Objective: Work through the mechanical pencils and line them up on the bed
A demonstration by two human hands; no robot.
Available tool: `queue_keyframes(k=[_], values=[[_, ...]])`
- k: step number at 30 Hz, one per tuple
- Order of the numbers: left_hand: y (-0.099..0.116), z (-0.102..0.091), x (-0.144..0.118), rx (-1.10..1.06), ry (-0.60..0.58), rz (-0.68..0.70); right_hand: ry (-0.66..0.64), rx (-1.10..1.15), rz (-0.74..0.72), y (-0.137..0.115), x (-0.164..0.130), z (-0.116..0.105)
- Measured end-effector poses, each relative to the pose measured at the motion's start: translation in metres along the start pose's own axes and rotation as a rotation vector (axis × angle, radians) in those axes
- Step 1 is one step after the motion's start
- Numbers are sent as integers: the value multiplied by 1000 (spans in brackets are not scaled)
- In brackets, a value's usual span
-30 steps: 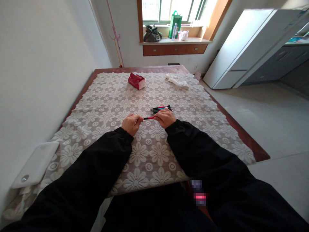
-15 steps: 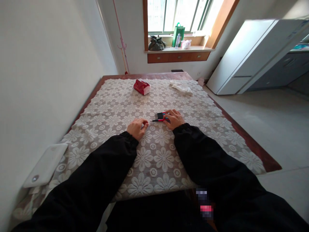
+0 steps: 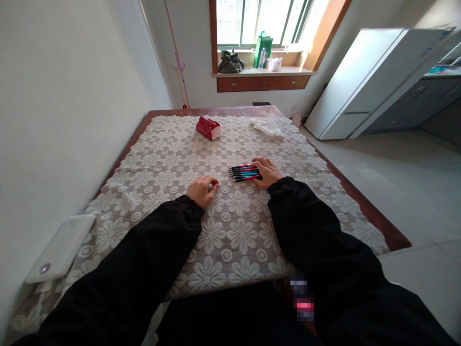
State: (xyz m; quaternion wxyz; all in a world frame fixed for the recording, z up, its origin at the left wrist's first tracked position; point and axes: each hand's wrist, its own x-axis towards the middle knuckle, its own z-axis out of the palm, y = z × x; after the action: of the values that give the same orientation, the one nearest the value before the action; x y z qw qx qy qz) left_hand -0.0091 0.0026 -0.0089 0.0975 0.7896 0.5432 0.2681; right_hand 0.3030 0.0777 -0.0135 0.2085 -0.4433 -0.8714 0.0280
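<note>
Hands at a row of pens on a lace-covered table

The person's right hand [image 3: 265, 171] rests with spread fingers on the right-hand ends of a small row of pens [image 3: 245, 172], which lie side by side near the middle of the tabletop [image 3: 230, 211], their long axes running left to right, the tips toward the left hand [image 3: 202, 190]. That hand sits just apart from the tips on the near side, fingers loosely curled on the cloth, something red at its fingertips too small to make out; whether it grips anything cannot be told. The right hand is plainly the nearer of the two. Toward the far edge lie a red packet [image 3: 208, 128] and a white cloth [image 3: 267, 128]; a white board [image 3: 61, 247] sits at the near left corner.
</note>
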Motion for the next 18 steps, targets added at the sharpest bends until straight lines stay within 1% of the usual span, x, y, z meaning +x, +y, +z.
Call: queue_keyframes(k=[2, 6, 9, 12, 15, 16, 18], values=[[0, 0, 0, -4, -12, -6, -11, 42, 43, 2, -1, 7], [1, 0, 0, 2, -13, 16, -100, 110, 170, -2, -2, 20], [2, 0, -1, 16, -27, 42, -157, 126, 231, -5, -1, 23], [2, -1, -1, 23, -34, 41, -189, 141, 245, -1, 2, 18], [3, -2, -1, 38, -56, 65, -183, 161, 255, 9, 4, 7], [4, -2, -2, 50, -78, 88, -206, 161, 263, 13, 3, 3], [4, -1, -2, 80, -136, 145, -307, 125, 313, 18, 0, -4]])
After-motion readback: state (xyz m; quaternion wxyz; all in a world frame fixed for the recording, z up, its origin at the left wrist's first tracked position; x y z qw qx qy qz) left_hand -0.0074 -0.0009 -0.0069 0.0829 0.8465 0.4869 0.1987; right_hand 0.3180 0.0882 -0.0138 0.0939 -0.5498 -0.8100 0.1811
